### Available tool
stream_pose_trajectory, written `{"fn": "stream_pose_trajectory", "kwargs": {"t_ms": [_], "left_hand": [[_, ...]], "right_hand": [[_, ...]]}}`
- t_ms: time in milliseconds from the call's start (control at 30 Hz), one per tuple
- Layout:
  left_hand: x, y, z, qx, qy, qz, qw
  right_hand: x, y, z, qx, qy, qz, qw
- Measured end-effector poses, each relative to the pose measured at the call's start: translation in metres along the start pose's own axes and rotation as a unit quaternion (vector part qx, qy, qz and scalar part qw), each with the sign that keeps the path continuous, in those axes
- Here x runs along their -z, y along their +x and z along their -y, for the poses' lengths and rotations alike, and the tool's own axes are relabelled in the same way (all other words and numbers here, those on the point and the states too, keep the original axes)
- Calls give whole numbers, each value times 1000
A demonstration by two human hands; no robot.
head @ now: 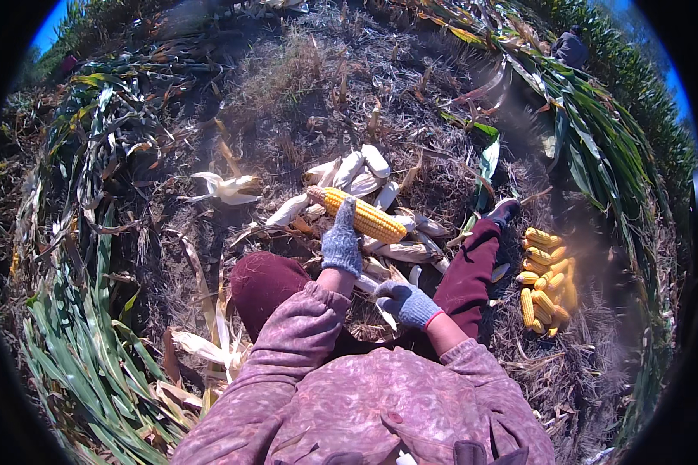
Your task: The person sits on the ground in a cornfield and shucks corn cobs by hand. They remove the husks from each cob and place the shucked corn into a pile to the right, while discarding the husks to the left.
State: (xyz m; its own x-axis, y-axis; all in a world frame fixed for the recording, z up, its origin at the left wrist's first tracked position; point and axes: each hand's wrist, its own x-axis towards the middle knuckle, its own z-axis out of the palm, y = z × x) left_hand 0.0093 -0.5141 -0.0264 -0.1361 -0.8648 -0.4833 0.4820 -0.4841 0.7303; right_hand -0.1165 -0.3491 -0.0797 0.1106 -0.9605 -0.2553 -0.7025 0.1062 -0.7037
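Observation:
My left hand, in a grey knit glove, grips a husked yellow ear of corn, its thumb laid along the kernels. The bare stalk end of the ear points to the upper left. My right hand, gloved in grey with a red cuff edge, hovers lower and to the right, over my lap. Its fingers are curled, and whether anything lies in them is hidden. Beyond and beneath the held ear is a pile of corn ears in pale dry husks, between my spread legs.
Husked yellow ears lie heaped to my right, past my maroon trouser leg. An opened husk rests ahead on the left. Cut corn stalks line the left; more stalks line the right, where a person is farther off.

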Motion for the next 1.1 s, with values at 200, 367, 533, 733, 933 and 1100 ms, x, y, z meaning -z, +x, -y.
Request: {"fn": "stream_pose_trajectory", "kwargs": {"t_ms": [200,367,533,733,933,1100], "left_hand": [[7,-3,-1,-5,42,27,999],[5,-2,15,-22,98,146,984],[-6,-25,19,-44,163,260,951],[-5,-7,35,-107,270,347,892],[-3,-9,44,-171,319,297,884],[-5,-12,41,-84,318,246,912]], "right_hand": [[16,-1,-1,-88,54,-168,980],[48,-2,16,-20,305,-245,920],[32,-6,35,-13,291,-195,936],[40,-18,50,-41,672,-188,715],[49,-12,23,-12,824,-140,549],[48,-3,-3,39,860,-92,500]]}}
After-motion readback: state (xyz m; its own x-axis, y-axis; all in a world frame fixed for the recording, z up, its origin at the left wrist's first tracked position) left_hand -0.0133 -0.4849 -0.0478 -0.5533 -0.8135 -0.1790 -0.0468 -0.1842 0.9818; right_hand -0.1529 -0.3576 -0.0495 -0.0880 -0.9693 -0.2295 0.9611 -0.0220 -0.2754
